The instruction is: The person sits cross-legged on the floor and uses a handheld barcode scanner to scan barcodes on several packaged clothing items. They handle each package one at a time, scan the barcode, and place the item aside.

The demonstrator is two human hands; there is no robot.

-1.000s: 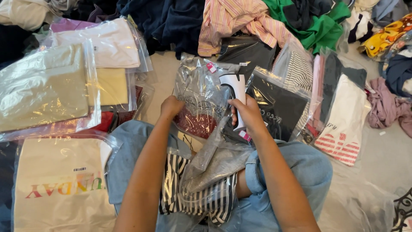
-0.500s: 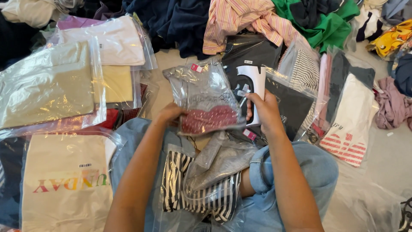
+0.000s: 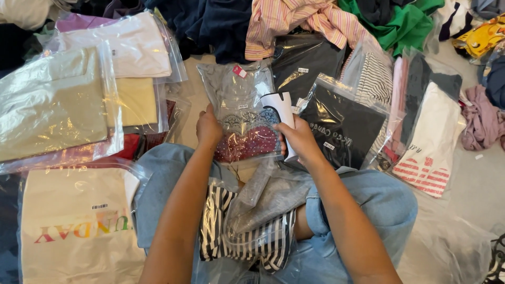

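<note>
While both hands grip clear bag (image 3: 243, 118) edges, packed garments crowd around.

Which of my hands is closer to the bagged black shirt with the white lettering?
Right. Your right hand sits just beside the black shirt bag, at its left edge. Your left hand is farther away, across the clear bag with the maroon garment.

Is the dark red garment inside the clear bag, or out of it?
Inside: the garment shows through the bag both hands hold.

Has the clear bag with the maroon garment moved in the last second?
Yes. The clear bag has gone from upright to flat, lower toward the lap, judged against the black bagged garment; both hands hold it.
</note>
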